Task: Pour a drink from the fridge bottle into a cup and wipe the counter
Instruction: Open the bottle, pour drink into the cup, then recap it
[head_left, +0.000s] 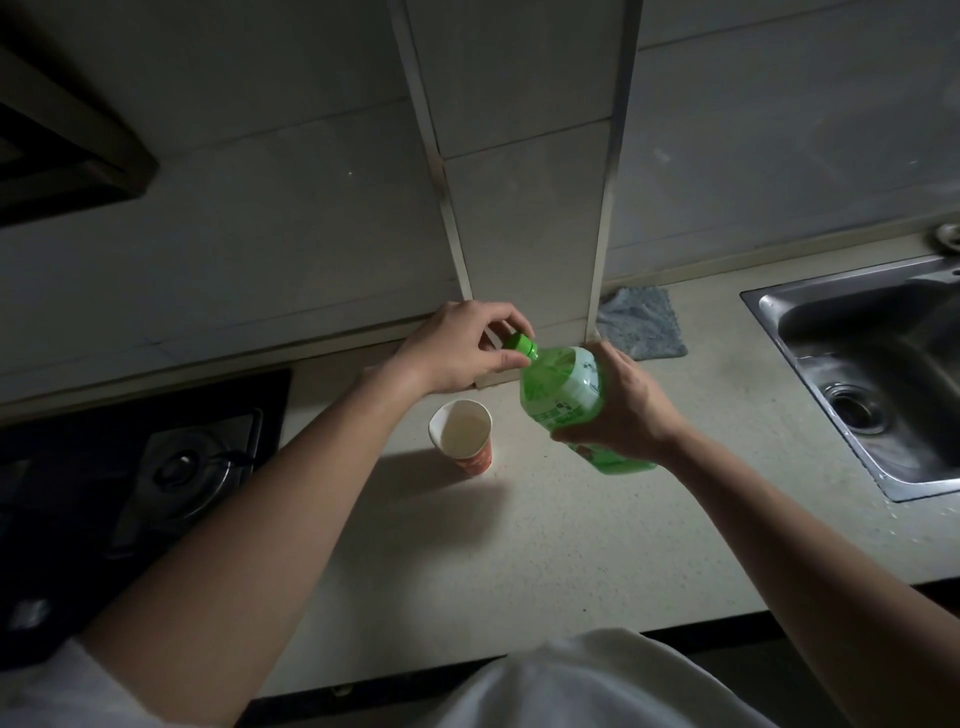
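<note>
A green plastic bottle (563, 389) is held tilted above the pale counter (519, 545), its neck pointing up and left. My right hand (623, 405) grips the bottle's body from the right. My left hand (462, 348) pinches the green cap (521, 345) on the bottle's neck. Just below the left hand, a paper cup (462, 434) with a white inside and a red-orange outside stands upright on the counter. A grey cloth (641, 325) lies crumpled at the wall, behind the right hand.
A steel sink (872, 374) is set into the counter at the right. A black gas hob (156, 467) fills the left side. A tiled pillar (524, 208) juts out from the back wall behind the bottle. The counter's front edge runs near my white shirt.
</note>
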